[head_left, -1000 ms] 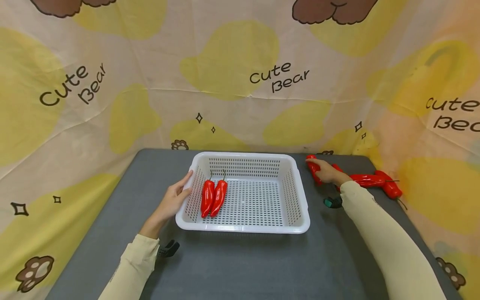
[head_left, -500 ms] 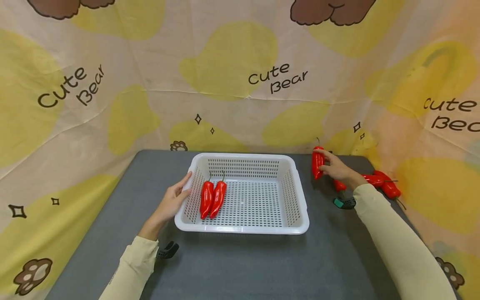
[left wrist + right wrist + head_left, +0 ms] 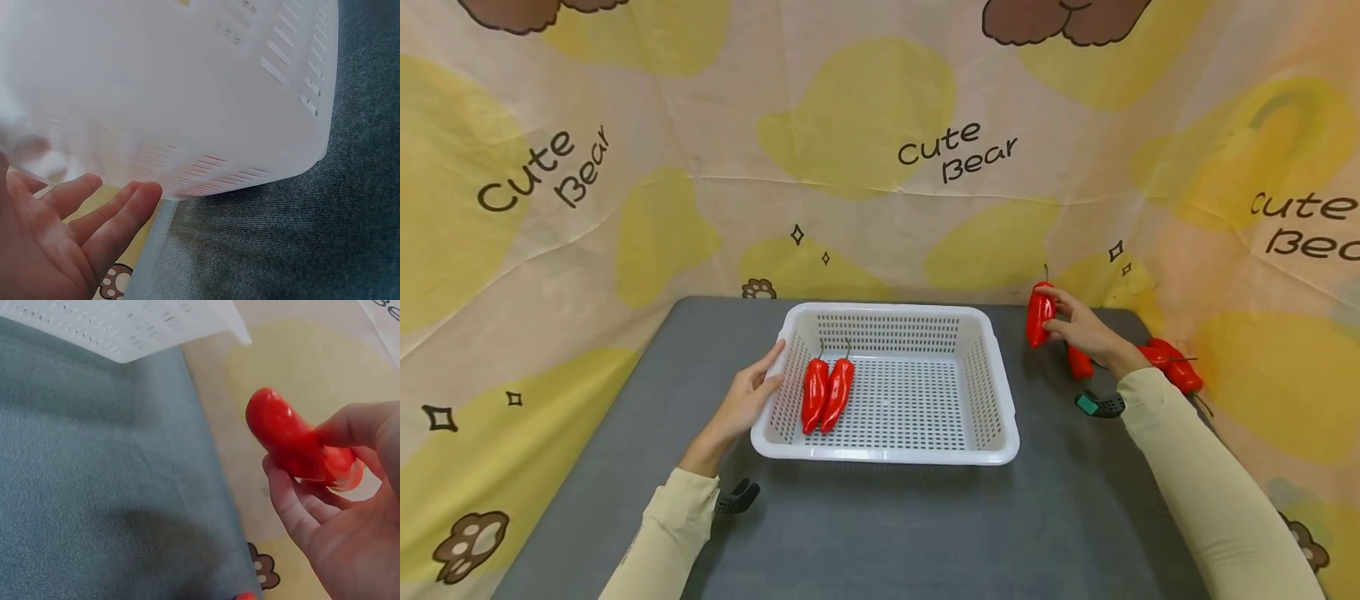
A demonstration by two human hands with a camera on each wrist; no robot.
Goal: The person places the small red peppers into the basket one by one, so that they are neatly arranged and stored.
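A white plastic basket [image 3: 895,457] stands on the grey table, with two red chili peppers [image 3: 827,396] lying side by side in its left part. My left hand [image 3: 747,403] holds the basket's left rim; in the left wrist view its fingers [image 3: 115,228] lie along the outer wall. To the right of the basket, my right hand [image 3: 1084,329] pinches another red chili pepper [image 3: 1041,315] between thumb and fingers, stem upward. In the right wrist view this chili pepper [image 3: 294,437] is held off the table, its blunt end toward the basket.
More red chili peppers [image 3: 1182,375] lie at the table's right edge, partly hidden by my right arm. Another chili pepper [image 3: 1079,363] is just below my right hand. A patterned cloth [image 3: 850,108] hangs behind the table [image 3: 880,533] and along its sides.
My right hand has lifted the chili pepper from the table and moved slightly right and up, turning it more upright. My left hand and the basket have stayed in place.
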